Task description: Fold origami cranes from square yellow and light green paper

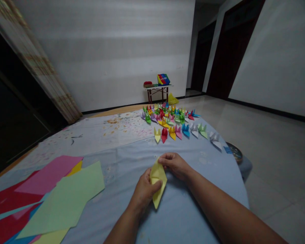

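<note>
At six o'clock of the table covered with pale blue cloth (200, 183), the left hand (143, 191) holds one yellow, diamond-shaped folded paper (157, 172) between thumb and fingers; the right hand (175, 165), nearly closed, pinches its upper tip. Fingers cover parts of it. Toward one o'clock, eight folded paper cranes (185, 130) form a row. Behind them, a crowded multicoloured crane group (162, 114) overlaps too much for counting. At nine o'clock lie overlapping coloured paper sheets (63, 200), their number unclear.
</note>
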### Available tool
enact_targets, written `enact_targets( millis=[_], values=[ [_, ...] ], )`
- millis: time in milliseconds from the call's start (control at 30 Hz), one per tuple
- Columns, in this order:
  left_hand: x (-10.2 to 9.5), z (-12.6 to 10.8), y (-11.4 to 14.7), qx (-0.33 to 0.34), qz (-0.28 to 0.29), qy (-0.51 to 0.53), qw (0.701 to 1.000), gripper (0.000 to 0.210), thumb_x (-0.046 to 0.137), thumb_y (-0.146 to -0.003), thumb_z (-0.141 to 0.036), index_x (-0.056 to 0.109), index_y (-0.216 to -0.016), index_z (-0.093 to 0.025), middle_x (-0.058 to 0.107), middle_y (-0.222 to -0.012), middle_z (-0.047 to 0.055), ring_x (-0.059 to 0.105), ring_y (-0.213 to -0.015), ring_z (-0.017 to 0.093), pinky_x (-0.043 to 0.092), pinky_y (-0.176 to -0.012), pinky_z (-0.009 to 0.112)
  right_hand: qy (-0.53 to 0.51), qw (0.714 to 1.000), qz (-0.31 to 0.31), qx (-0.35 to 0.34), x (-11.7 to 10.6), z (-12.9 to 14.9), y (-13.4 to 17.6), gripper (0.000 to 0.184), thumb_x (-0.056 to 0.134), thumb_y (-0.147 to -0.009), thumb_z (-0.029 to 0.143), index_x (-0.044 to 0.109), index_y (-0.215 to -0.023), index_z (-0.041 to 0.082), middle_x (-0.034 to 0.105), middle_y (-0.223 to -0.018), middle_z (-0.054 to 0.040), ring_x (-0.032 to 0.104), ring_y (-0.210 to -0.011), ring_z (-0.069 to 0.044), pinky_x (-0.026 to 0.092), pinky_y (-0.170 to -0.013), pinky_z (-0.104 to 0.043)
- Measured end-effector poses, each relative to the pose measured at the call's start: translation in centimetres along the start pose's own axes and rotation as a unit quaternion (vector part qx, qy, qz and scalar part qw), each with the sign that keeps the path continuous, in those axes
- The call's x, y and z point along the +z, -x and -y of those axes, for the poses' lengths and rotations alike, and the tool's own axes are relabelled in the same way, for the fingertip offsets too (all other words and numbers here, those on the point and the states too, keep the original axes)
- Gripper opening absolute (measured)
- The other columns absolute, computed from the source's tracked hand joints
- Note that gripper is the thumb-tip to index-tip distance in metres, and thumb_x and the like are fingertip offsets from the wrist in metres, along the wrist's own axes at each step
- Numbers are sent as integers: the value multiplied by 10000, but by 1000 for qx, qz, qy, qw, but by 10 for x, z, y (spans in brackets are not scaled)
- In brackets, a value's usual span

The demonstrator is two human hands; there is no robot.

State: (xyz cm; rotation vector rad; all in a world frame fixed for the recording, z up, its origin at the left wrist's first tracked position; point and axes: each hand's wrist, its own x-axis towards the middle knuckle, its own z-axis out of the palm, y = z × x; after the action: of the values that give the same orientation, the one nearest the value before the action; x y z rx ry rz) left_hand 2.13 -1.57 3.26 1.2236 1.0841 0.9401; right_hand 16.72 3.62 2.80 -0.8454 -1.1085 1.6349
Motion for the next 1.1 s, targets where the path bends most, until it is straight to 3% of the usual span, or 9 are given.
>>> enact_targets(
  millis=[433, 633, 767, 967, 1100],
  values=[
    [-1, 3, -1, -4, 20, 7, 1000, 377, 645, -623, -203, 530, -972, -122, 564, -715, -22, 499, -616, 104, 386, -554, 191, -18, 1000, -11, -10, -1, -7, -3, 230, 753, -585, 316, 630, -611, 124, 552, -544, 23, 434, -495, -57, 304, -526, -210],
    [0, 5, -1, -7, -10, 4, 1000, 360, 632, -616, -189, 535, -958, -133, 578, -723, -17, 509, -621, 110, 398, -566, 198, 55, 998, -33, -18, -1, -3, -2, 257, 722, -614, 367, 641, -664, 128, 552, -556, 24, 438, -493, -57, 297, -500, -202],
    [0, 8, -2, -12, -34, 26, 999, 406, 636, -610, -197, 520, -996, -142, 608, -775, 5, 539, -655, 126, 410, -589, 209, 97, 995, 3, -6, -2, 2, 0, 298, 723, -603, 387, 649, -746, 136, 587, -628, 13, 449, -503, -57, 303, -484, -193],
    [-1, 7, -2, -8, -34, 17, 999, 396, 643, -605, -211, 537, -981, -142, 606, -753, 0, 534, -643, 125, 405, -584, 206, 130, 991, 6, 0, 1, 5, 3, 318, 726, -580, 411, 600, -605, 120, 491, -467, 48, 376, -420, -43, 250, -429, -189],
    [1, 1, 1, -7, -15, 14, 1000, 390, 634, -606, -198, 540, -979, -135, 593, -736, -7, 520, -621, 117, 395, -570, 199, 115, 993, -16, -2, 1, 3, 2, 285, 731, -581, 380, 623, -628, 121, 523, -496, 34, 403, -440, -50, 266, -446, -193]
  ],
)
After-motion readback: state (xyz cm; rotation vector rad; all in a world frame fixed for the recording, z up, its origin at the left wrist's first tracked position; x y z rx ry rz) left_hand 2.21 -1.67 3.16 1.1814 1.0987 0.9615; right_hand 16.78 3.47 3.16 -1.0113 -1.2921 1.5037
